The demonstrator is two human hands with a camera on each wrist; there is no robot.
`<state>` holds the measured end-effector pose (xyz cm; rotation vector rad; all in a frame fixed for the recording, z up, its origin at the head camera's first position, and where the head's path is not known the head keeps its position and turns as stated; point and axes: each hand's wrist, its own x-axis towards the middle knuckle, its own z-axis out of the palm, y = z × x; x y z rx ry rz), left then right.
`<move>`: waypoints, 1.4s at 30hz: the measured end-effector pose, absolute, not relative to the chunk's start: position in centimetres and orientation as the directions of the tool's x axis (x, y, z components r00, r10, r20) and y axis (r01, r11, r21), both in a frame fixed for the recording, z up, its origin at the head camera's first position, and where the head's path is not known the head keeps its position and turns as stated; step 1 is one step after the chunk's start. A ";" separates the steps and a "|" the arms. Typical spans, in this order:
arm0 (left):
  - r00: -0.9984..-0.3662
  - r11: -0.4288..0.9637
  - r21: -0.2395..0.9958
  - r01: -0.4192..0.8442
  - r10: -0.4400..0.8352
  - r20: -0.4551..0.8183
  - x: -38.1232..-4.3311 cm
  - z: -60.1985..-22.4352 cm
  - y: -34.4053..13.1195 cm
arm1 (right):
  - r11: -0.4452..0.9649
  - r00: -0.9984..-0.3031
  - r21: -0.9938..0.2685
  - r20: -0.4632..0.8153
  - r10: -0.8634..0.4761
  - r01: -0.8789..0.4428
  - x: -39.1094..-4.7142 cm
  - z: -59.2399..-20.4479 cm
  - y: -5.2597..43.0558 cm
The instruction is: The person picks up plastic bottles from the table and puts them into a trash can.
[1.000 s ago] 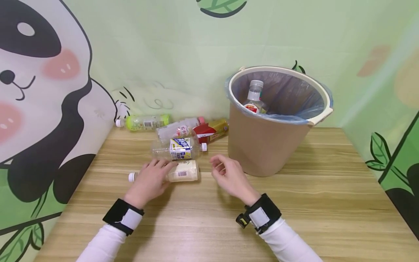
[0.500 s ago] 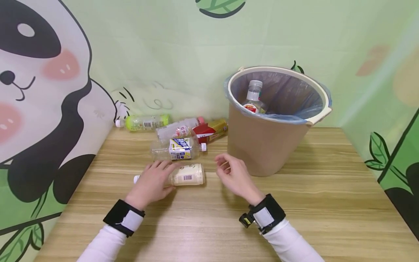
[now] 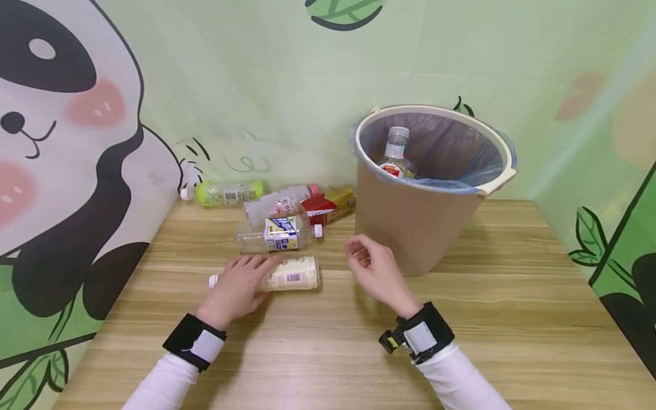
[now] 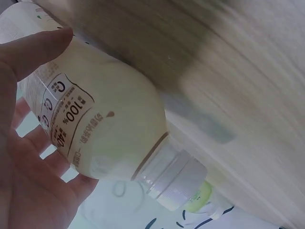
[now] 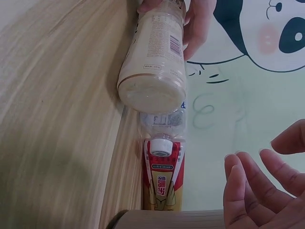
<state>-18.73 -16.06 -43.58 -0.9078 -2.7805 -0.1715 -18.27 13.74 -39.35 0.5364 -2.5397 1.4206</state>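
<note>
My left hand (image 3: 237,286) grips a cream-labelled plastic bottle (image 3: 294,274) that lies on its side near the middle of the table. In the left wrist view the thumb is on one side of the bottle (image 4: 114,109) and the fingers on the other, with its white cap (image 4: 178,183) toward the left. My right hand (image 3: 376,270) is in the air in front of the bin, fingers loosely bent and holding nothing. Seen from the right wrist, the fingers of the right hand (image 5: 267,186) are apart from the bottle, whose base faces this way.
A brown bin (image 3: 410,228) with a blue liner stands at right, a bottle (image 3: 396,151) poking up inside. Behind the gripped bottle lie a clear bottle (image 3: 282,233), a pink-capped bottle (image 3: 277,203), a red-and-yellow carton (image 3: 328,206) and a green bottle (image 3: 230,193).
The cream bottle has shifted slightly right and toward me under my left hand, away from the clear bottle. My right hand has drifted a little to the right.
</note>
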 end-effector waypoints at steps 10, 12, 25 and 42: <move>-0.787 0.799 0.087 0.596 0.559 0.262 -18.5 -43.4 -16.1 | 0.480 -0.922 -0.787 0.346 -0.175 -0.387 -18.6 -39.3 14.5; -0.789 0.794 0.111 0.598 0.558 0.257 -18.5 -43.3 -16.0 | 0.477 -0.922 -0.790 0.346 -0.171 -0.385 -18.7 -39.2 14.6; -0.817 0.792 0.243 0.560 0.481 0.317 -18.0 -41.4 -15.0 | 0.471 -0.911 -0.781 0.376 -0.169 -0.410 -18.8 -38.4 15.2; -0.913 0.588 0.698 0.408 0.279 0.298 -17.1 -40.9 -11.6 | 0.435 -0.925 -0.817 0.329 -0.189 -0.379 -17.4 -38.7 13.9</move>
